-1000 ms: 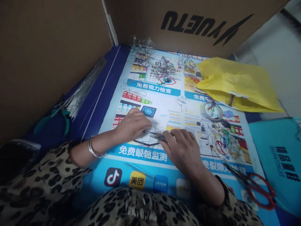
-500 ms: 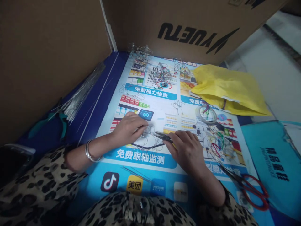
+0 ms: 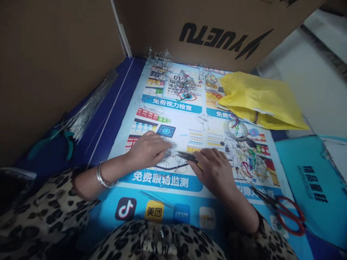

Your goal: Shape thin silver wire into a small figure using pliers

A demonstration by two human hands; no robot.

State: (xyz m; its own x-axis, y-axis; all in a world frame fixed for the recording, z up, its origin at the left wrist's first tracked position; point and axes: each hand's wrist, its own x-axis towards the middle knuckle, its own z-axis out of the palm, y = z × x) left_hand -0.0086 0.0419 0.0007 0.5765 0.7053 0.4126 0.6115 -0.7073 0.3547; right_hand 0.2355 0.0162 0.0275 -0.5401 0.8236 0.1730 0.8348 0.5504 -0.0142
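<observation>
Pliers are gripped in the curled right hand; thin wire is pinched by the left.

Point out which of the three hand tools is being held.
The dark, pointed tool, gripped in the right hand. The teal-handled tool at far left and the red-handled scissors at right lie with no hand on them.

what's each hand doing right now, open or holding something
Left hand: fingers closed on thin silvery wire.
Right hand: closed around slim dark-metal pliers with pointed jaws.
</observation>
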